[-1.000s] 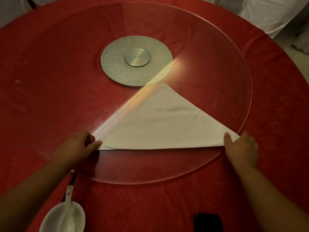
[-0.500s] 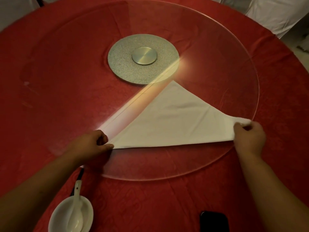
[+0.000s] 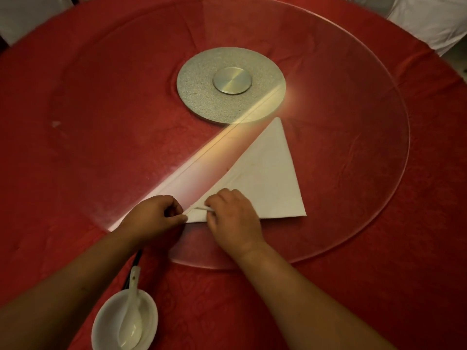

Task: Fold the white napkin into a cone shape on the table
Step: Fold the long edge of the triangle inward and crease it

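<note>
White napkin, folded to a narrow flat triangle, lying on the near half of the glass turntable; apex directed toward the metal hub, short base edge along the near side, right corner sharp and free. A bright diagonal streak of glare crosses the long left edge and washes out its outline; the near left corner is covered by both hands, so the layering there cannot be made out. Left hand: fingers curled, thumb tip pressed at the napkin's left corner, pinching it. Right hand: fingers curled down over the same corner, gripping a cloth layer. Below, on the red tablecloth, a white bowl holding a spoon, cut off by the frame edge.
</note>
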The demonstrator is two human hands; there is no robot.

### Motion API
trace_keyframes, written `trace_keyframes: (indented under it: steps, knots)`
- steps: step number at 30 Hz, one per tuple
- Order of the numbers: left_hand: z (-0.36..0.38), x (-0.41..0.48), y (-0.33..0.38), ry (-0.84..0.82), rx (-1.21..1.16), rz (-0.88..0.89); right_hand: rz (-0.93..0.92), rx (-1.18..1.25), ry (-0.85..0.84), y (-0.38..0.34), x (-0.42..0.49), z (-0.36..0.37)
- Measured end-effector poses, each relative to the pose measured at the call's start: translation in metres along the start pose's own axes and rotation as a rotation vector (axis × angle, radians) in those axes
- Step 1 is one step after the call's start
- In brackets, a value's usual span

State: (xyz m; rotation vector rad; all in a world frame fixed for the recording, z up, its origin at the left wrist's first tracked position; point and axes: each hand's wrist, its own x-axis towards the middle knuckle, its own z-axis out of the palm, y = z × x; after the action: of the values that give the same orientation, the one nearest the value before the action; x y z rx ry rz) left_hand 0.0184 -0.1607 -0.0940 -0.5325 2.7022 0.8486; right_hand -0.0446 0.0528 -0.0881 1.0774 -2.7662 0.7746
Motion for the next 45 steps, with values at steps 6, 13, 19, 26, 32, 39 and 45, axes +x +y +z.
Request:
trace_keyframes:
  steps: [6, 13, 19, 26, 32, 39, 45]
  knots:
    - [-0.003, -0.002, 0.001, -0.038, -0.058, -0.065, -0.141, -0.055, -0.084, -0.022, 0.000, 0.023]
    - [-0.006, -0.003, 0.000, -0.063, -0.089, -0.075, -0.125, -0.094, -0.122, -0.020, -0.001, 0.035]
    - [-0.013, -0.009, 0.002, -0.080, -0.233, -0.115, -0.064, -0.035, -0.136, -0.026, -0.004, 0.036]
    - [-0.013, -0.013, 0.006, -0.030, -0.237, -0.080, -0.096, -0.017, -0.171, -0.021, -0.004, 0.035]
    - [-0.014, -0.013, -0.001, -0.015, -0.403, -0.138, -0.097, -0.022, -0.162, -0.026, 0.005, 0.027]
    - [-0.015, -0.011, -0.002, -0.064, -0.159, -0.070, 0.087, 0.066, 0.142, -0.024, 0.023, 0.010]
    - [-0.016, -0.010, 0.001, -0.022, -0.086, -0.068, -0.260, -0.057, 0.083, -0.035, 0.016, 0.033]
